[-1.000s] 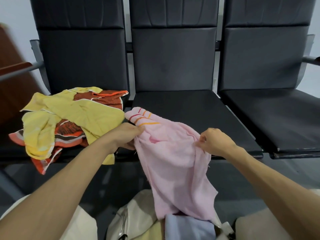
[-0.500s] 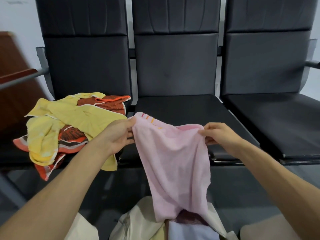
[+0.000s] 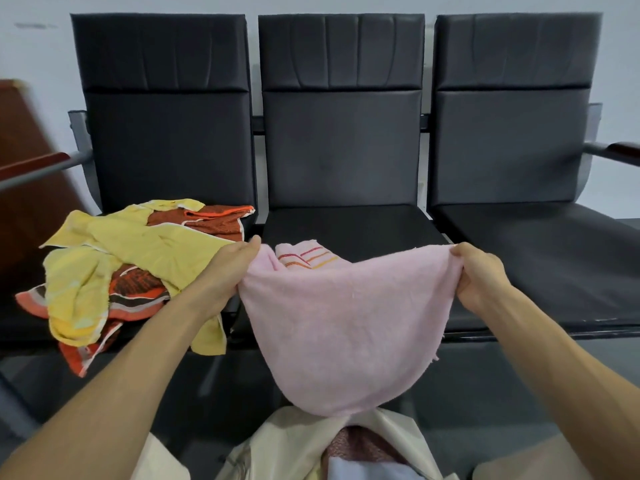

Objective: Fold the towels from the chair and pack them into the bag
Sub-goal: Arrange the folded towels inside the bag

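A pink towel (image 3: pixel 346 317) with orange and red stripes at one end hangs stretched between my hands in front of the middle seat. My left hand (image 3: pixel 230 268) pinches its left top edge, and my right hand (image 3: pixel 479 275) grips its right top edge. The towel sags in a curve down to the cream bag (image 3: pixel 294 441) at the bottom of the view. Inside the bag lie a dark red patterned cloth (image 3: pixel 360 448) and a pale blue one (image 3: pixel 367 472). A heap of yellow towels (image 3: pixel 114 258) and orange-brown patterned towels (image 3: pixel 138 289) lies on the left seat.
Three joined black padded chairs (image 3: pixel 341 154) stand against a pale wall. The right seat (image 3: pixel 554 258) is bare. Metal armrests with wooden tops stick out at the left (image 3: pixel 38 168) and right (image 3: pixel 616 150). A brown wooden panel (image 3: pixel 24 209) stands at far left.
My hands have moved apart and upward, spreading the pink towel wide. Its lower end has lifted out of the bag and now sags in a curve above it.
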The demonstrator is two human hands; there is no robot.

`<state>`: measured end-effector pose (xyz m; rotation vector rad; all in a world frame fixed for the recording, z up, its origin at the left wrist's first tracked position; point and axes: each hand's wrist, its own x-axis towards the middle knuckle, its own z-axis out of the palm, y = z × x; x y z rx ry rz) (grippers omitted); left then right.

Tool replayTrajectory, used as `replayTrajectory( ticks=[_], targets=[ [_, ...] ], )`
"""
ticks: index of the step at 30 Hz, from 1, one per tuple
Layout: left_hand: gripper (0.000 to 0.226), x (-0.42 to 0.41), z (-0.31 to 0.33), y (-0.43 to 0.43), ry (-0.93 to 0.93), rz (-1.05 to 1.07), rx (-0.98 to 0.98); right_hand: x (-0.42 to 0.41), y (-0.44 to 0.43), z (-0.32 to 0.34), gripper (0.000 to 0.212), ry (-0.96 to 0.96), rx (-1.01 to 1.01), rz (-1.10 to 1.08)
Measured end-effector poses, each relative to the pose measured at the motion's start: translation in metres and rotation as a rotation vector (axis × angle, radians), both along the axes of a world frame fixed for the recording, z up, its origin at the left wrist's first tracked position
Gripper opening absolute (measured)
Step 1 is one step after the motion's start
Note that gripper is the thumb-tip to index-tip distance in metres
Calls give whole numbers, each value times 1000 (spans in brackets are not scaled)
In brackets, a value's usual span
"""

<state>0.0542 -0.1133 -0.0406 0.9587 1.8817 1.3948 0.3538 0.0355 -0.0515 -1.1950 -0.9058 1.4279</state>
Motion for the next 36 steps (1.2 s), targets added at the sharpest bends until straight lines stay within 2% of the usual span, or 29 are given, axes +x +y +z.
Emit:
replayTrajectory(
  ticks=[3,6,10,13,20,22,25,29,33,36],
  targets=[
    [30,-9,4,-11,231,-277,-164,0,3,-1,12,-47,15,-38],
    [38,-21,-1,-14,516,-363,-346,1,4,-1,20,-97,47,-47],
    [1,-23,-3,-13,676,-324,-376,1,0,2,20,-141,48,-48],
    [18,-28,-5,-14,746,-279,-432,-2,-2,2,18,-125,57,-74],
    [10,-38,-7,-15,718,-129,-306,-5,2,-3,26,-85,37,-91],
    [8,-36,-5,-14,588,-39,-208,-7,2,-3,31,-79,47,-105],
    [22,-30,3,-15,147,112,85,-10,0,0,43,-77,63,-114],
    [15,-26,16,-16,-279,243,350,-10,-2,4,42,-56,84,-103],
    [25,-35,17,-13,-579,328,351,-11,-4,5,20,-69,136,-81],
    [24,-41,15,-15,-657,248,316,-11,-5,5,15,-77,207,-29]
  ],
)
